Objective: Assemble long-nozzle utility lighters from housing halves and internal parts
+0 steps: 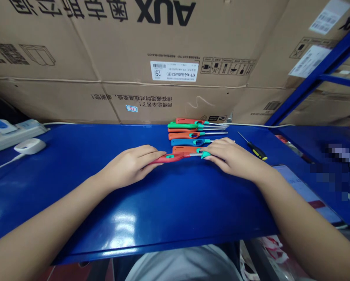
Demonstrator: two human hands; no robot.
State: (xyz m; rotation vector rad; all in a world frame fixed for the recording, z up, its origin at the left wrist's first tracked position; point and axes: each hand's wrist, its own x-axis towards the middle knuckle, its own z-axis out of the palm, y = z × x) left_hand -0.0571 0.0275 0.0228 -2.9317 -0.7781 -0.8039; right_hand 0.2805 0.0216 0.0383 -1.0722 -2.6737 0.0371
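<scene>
My left hand (131, 166) is closed round the handle of a red long-reach lighter (175, 157), held level just above the table. Its metal tube points right, toward my right hand (229, 158). With thumb and fingertips, my right hand pinches a small teal plastic piece (206, 155) at the end of that tube. Whether the piece is fully on the tube I cannot tell. Right behind lies an orange lighter (185, 149), partly hidden by the red one and my right fingers. Beyond it a blue lighter (188, 142) lies parallel.
Several more lighters (182, 136) lie in a row at the back of the blue table (163, 218), before a large carton (119, 50). A screwdriver (256, 150) and a tablet-like screen (300, 187) are on the right. A power strip (19, 134) and white device (30, 146) sit left.
</scene>
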